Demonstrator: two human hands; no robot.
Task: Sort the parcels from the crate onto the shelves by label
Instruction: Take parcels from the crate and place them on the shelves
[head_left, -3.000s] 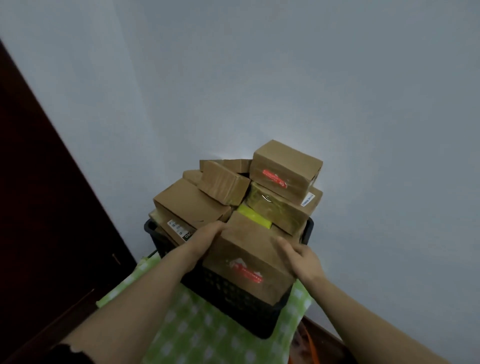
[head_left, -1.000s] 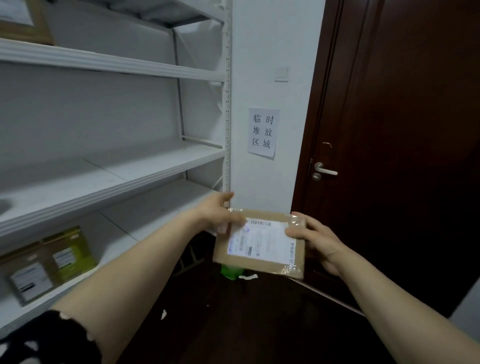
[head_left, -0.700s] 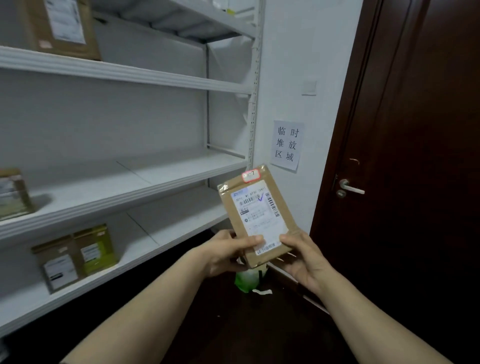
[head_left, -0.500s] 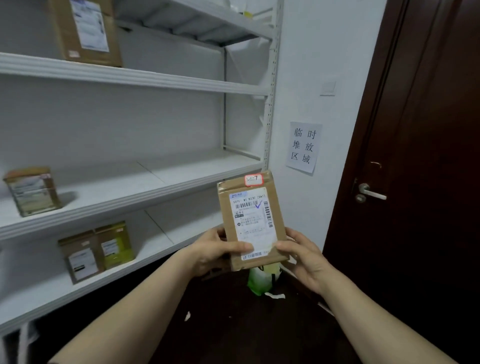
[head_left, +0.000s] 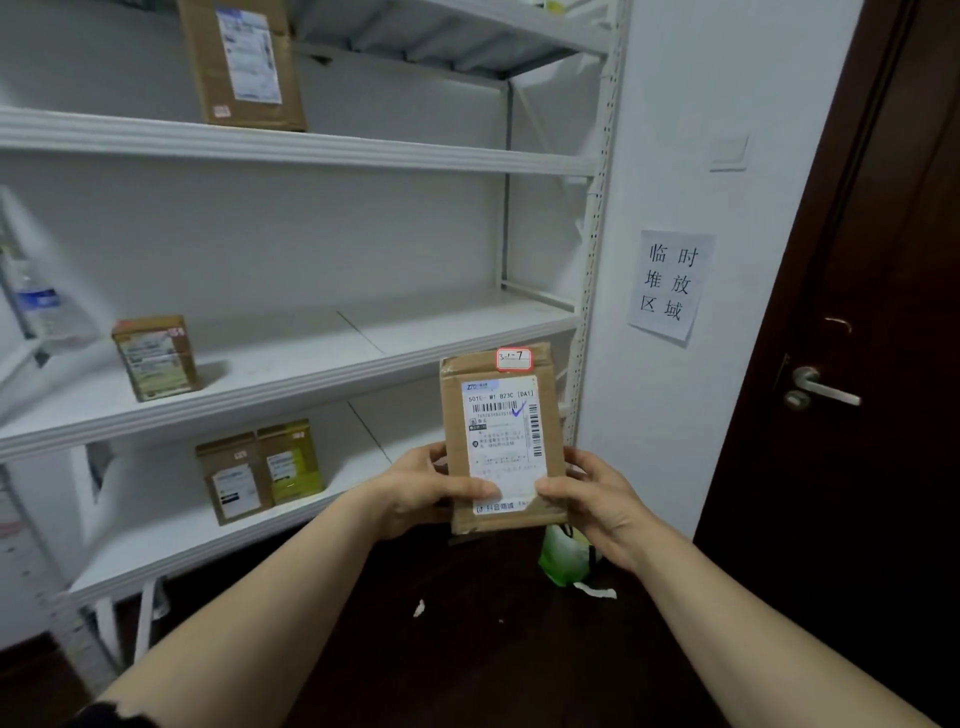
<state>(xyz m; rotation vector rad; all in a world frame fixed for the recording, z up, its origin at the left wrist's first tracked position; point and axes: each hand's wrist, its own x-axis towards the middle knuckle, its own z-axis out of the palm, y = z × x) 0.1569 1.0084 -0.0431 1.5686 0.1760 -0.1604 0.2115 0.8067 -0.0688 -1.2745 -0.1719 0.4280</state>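
Note:
I hold a flat brown cardboard parcel (head_left: 501, 436) upright in front of me, its white shipping label facing me and a small red-bordered sticker reading 3-1-7 at its top. My left hand (head_left: 421, 488) grips its lower left edge, thumb across the front. My right hand (head_left: 592, 493) grips the lower right edge the same way. White metal shelves (head_left: 291, 150) stand to the left. The crate is out of view.
One parcel (head_left: 241, 62) stands on the upper shelf, one (head_left: 155, 357) on the middle shelf, two (head_left: 262, 470) side by side on the lower shelf. A paper sign (head_left: 670, 283) hangs on the wall. A dark door (head_left: 852, 312) is at right. A green bag (head_left: 563, 558) lies on the dark floor.
I lifted this parcel from the crate and turned to the shelves. Within the last second I tipped it from flat to upright, label toward me, and the view swung further left.

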